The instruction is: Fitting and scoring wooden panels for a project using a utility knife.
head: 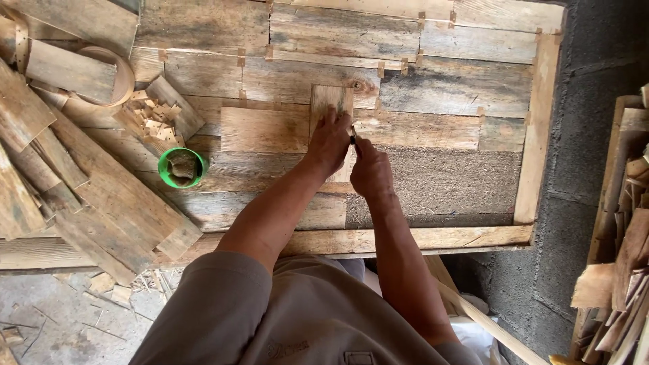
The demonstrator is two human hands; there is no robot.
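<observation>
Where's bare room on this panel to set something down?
Free: the grey uncovered patch right of the right hand, bordered by the frame rail. Also planks along the top edge. Crowded: left side, with offcut pile, green cup, small chips.

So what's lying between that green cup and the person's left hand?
In the head view, only flat weathered planks of the panel lie between the green cup and the left hand.

- Soft, even daylight; the wood panel (pixel 405 88) is bright, no glare.
- Faint shadows beneath the left hand (pixel 329 142) and right hand (pixel 370 172).
- Sharp centre; slight wide-angle bend at edges.
</observation>
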